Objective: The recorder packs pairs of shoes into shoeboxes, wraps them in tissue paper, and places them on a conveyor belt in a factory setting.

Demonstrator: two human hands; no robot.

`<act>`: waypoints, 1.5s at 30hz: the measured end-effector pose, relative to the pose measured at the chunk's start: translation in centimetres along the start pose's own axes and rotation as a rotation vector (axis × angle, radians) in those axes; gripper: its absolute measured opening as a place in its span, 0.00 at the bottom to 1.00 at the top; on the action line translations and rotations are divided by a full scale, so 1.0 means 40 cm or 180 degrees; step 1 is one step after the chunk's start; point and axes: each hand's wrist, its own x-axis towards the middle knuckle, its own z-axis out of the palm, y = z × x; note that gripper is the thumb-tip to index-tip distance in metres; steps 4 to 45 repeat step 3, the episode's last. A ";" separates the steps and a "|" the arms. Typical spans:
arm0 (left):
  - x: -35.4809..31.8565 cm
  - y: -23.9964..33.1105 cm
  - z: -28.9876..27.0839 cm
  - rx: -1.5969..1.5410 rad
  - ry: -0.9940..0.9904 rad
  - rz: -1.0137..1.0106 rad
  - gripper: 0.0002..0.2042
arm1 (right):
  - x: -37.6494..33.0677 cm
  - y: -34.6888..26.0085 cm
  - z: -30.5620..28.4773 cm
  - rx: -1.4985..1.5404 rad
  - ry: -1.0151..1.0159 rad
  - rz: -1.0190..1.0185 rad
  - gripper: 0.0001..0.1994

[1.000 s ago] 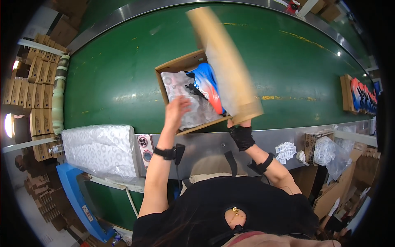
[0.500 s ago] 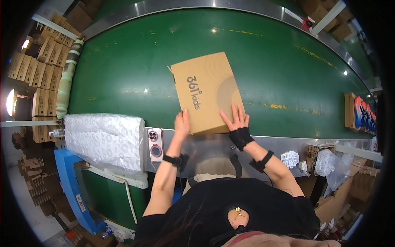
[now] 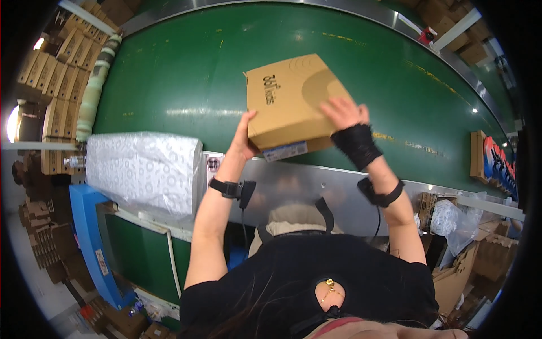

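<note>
Overhead, the head camera looks down on a closed brown cardboard box lying on the green conveyor belt, close to the belt's near edge where the metal rim runs. Both hands are on it: the left hand grips the box's near left corner, thumb under the edge, while the right hand, in a black wrist wrap, lies flat with spread fingers on the lid near its right side. Left of the arms, a white wrapped bundle rests just beside the rim. At the belt's far right edge stands an open box with something blue and red in it.
</note>
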 end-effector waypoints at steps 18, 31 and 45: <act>-0.095 0.017 0.014 -0.0249 -0.0205 -0.0216 0.31 | 0.051 0.000 -0.101 0.0345 0.1323 -0.0065 0.31; -0.095 0.017 0.014 -0.0249 -0.0205 -0.0216 0.31 | 0.051 0.000 -0.101 0.0345 0.1323 -0.0065 0.31; -0.095 0.017 0.014 -0.0249 -0.0205 -0.0216 0.31 | 0.051 0.000 -0.101 0.0345 0.1323 -0.0065 0.31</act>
